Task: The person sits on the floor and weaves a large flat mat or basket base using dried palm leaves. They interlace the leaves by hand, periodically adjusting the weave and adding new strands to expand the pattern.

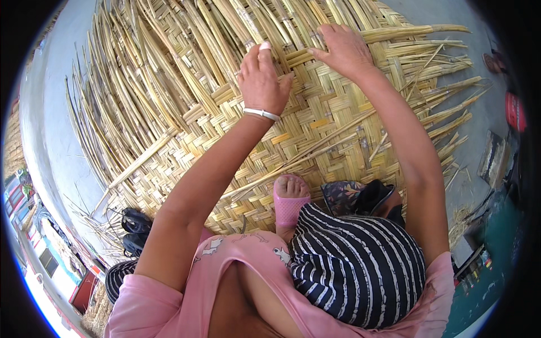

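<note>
A large mat [315,132] of flattened, straw-coloured reed strips lies in front of me, woven in its near part. Long loose strip ends [152,56] fan out over its far and left parts. My left hand [264,84] rests over the weave at the centre, fingers stretched forward and thumb apart, with a white wrap on one fingertip. To its right, my right hand [345,50] bends over a crosswise reed strip [411,32], which runs under the palm and out past the mat's right edge. The right fingertips are partly hidden.
My foot in a pink slipper [292,205] stands on the mat's near part. Dark patterned cloth [344,194] lies beside it. Dark shoes [136,228] are at the near left. A block [493,159] and a red object [514,112] sit on the grey floor at right.
</note>
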Tool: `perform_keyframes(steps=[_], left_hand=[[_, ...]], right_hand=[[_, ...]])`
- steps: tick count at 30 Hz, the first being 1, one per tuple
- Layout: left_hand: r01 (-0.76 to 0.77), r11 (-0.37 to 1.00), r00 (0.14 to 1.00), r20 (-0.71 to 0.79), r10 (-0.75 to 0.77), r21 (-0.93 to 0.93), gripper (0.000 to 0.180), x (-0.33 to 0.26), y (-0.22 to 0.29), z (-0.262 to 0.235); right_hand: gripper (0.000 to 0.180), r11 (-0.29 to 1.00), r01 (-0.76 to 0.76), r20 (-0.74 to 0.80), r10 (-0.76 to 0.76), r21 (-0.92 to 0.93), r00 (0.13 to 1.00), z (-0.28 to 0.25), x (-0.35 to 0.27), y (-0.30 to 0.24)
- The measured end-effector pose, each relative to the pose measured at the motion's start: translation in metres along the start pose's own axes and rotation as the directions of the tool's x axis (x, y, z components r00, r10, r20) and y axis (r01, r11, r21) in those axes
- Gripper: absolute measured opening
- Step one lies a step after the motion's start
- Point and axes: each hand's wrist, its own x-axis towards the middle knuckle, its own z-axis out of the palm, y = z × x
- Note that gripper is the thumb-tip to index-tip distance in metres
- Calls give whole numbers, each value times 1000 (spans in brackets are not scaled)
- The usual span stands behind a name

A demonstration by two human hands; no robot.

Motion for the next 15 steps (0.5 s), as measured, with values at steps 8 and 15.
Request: perform_keyframes(steps=[8, 15], left_hand=[[-362, 930, 925, 146, 350, 67, 61, -1, 15, 41], [-334, 942, 936, 133, 326, 42, 60, -2, 12, 46]], right_hand=[[31, 756, -425, -143, 555, 498, 820, -20, -27, 103], [39, -88, -232, 212, 779, 969, 590, 0, -38, 119]])
